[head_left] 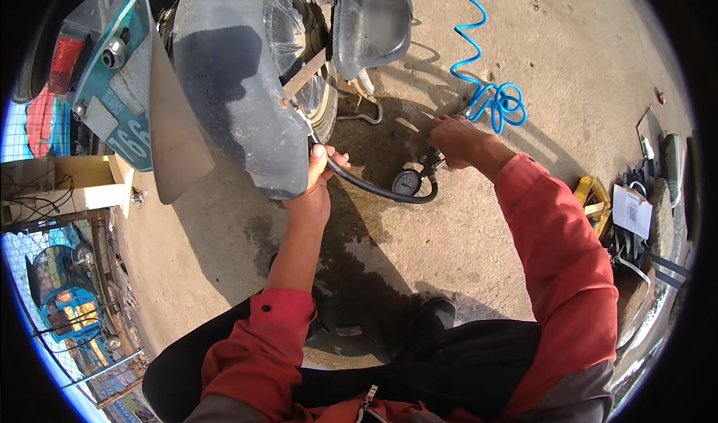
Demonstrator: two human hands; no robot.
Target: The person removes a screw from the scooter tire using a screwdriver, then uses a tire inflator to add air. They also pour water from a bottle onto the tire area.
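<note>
My right hand [465, 143] is closed round a tyre inflator [430, 159], whose round dial gauge [407, 184] hangs beside it. A black rubber hose [381, 192] curves from the inflator to my left hand [318, 175]. The fingers of that hand pinch the hose near its metal end, which reaches up to the spoked wheel [293, 38]; whether it sits on the valve I cannot make out. The black mudguard [224, 116] over the wheel partly hides my left hand. From the inflator a blue coiled air hose [479, 53] runs away across the ground.
A black seat-shaped part [385, 23] juts out beside the wheel. Left of the mudguard are a teal number plate [127, 105] and a red tail light [66, 62]. A wooden box [67, 191] stands at left. Yellow and dark items and a white card [632, 210] lie at right.
</note>
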